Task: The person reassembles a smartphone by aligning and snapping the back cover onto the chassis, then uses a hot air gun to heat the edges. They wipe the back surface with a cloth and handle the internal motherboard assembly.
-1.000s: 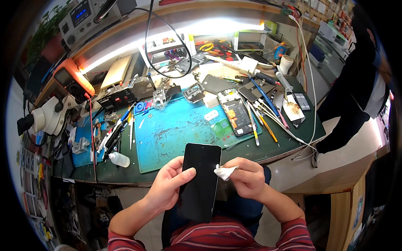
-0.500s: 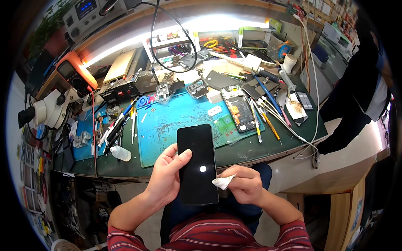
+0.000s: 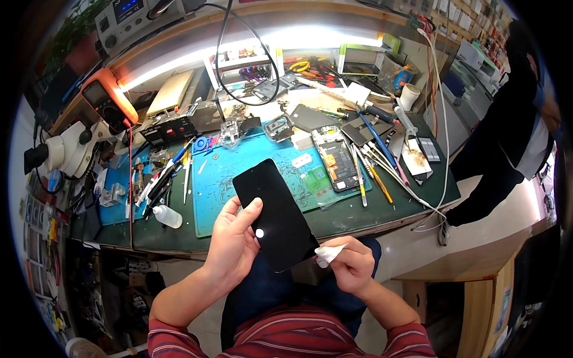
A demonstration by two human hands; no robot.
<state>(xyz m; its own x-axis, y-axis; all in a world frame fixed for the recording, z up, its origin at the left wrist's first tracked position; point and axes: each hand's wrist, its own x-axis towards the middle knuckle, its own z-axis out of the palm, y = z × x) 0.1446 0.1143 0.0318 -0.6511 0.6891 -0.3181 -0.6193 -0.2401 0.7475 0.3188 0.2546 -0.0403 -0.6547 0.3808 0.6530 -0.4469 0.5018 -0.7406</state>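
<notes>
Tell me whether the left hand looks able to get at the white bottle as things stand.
Probably not without freeing itself: the left hand is holding the black phone. Otherwise, the way to the white bottle, off to its left, looks free.

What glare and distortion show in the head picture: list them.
Head view: light strip along the bench's back burnt out to white; head view: small white spot, likely a reflection, on the black phone; head view: the bench's front edge bows, corners black.
</notes>
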